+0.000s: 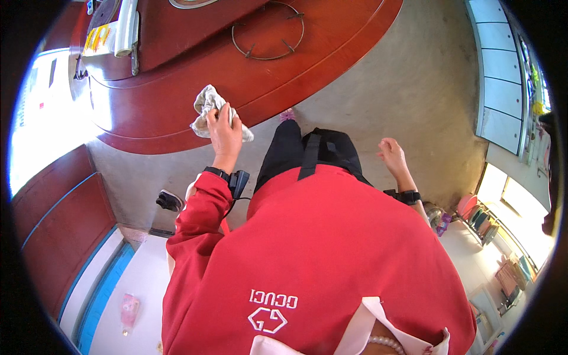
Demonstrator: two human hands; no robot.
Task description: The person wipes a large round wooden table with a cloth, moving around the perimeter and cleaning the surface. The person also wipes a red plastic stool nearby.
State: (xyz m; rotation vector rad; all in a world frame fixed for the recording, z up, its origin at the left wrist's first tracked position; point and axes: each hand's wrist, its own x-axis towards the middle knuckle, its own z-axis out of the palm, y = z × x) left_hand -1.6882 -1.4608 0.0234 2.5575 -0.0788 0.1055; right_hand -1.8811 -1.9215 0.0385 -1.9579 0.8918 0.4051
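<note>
My left hand (225, 133) grips a crumpled pale cloth (205, 103) over the near edge of a red-brown table (168, 111); whether the cloth touches the tabletop I cannot tell. Part of the cloth hangs past the fingers on both sides. Out to the right, my right hand (391, 153) hangs over the floor beside my leg, fingers loosely bent, with nothing held. A thin metal ring stand (267, 57) with small prongs lies on the table, beyond the cloth.
A plastic-wrap roll (125, 31), a knife (135, 62) and a yellow-white packet (101, 39) lie at the table's far left. A dark shoe (169, 200) sits on the floor. Pale cabinets (499, 75) line the right, near a dish rack (479, 219).
</note>
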